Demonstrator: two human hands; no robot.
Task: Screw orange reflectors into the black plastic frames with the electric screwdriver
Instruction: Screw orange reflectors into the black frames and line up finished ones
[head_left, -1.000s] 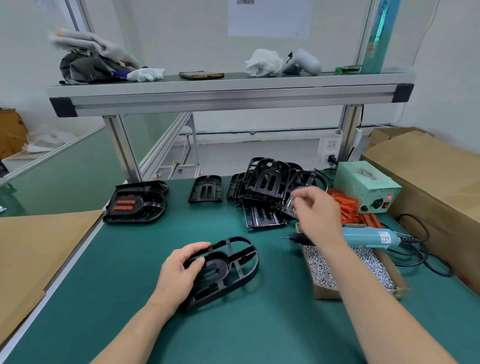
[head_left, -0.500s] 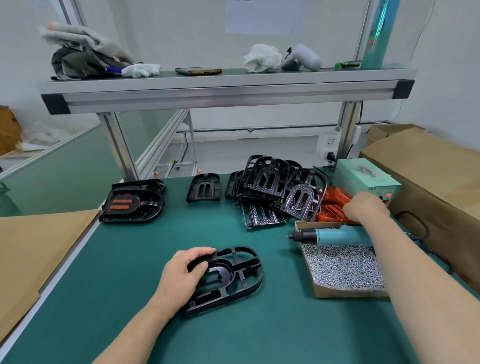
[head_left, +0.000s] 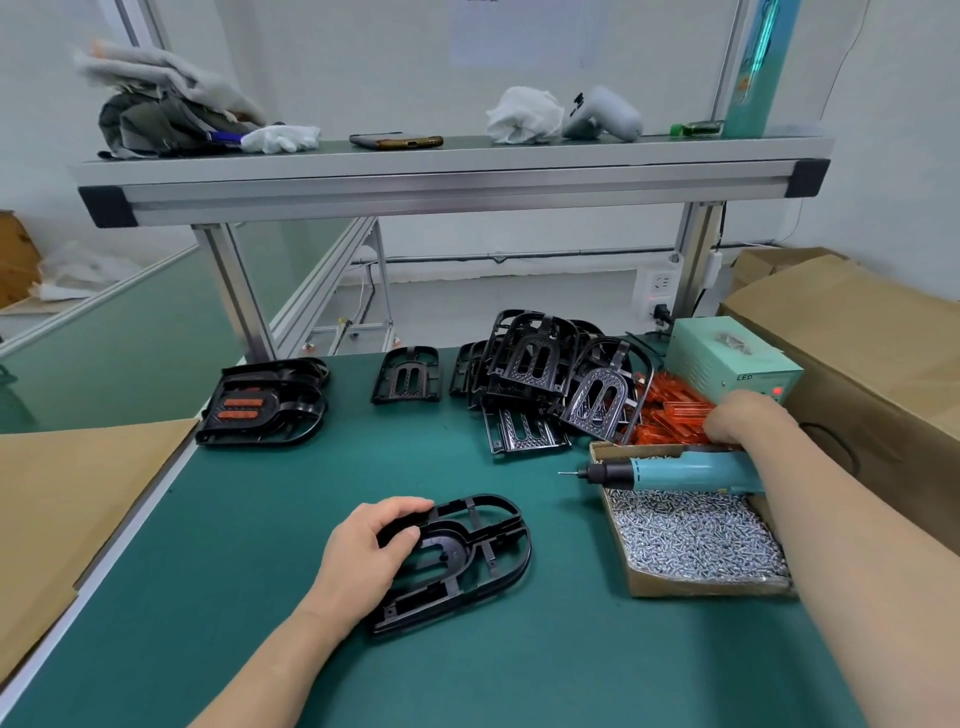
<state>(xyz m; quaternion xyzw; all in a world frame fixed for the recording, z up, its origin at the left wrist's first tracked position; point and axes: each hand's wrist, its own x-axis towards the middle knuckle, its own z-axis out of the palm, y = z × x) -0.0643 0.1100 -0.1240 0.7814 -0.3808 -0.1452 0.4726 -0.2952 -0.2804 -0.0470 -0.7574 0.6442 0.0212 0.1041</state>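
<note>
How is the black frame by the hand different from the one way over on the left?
The near frame is bare; the left frame has two orange reflectors in it. The left hand grips the near frame; nothing touches the left frame. The near frame lies alone; the left frame tops a stack. Both are black plastic with a rounded end.

Single view: head-worn wide-angle camera above the near edge of the green worktable (head_left: 260, 545), facing forward and down. Close range; both forearms enter from the bottom edge, left hand (head_left: 363, 551) on a black frame (head_left: 460, 540) near centre, right hand (head_left: 743, 415) at right. Upper field takes in the shelf (head_left: 452, 176) and wall (head_left: 363, 62).
</note>
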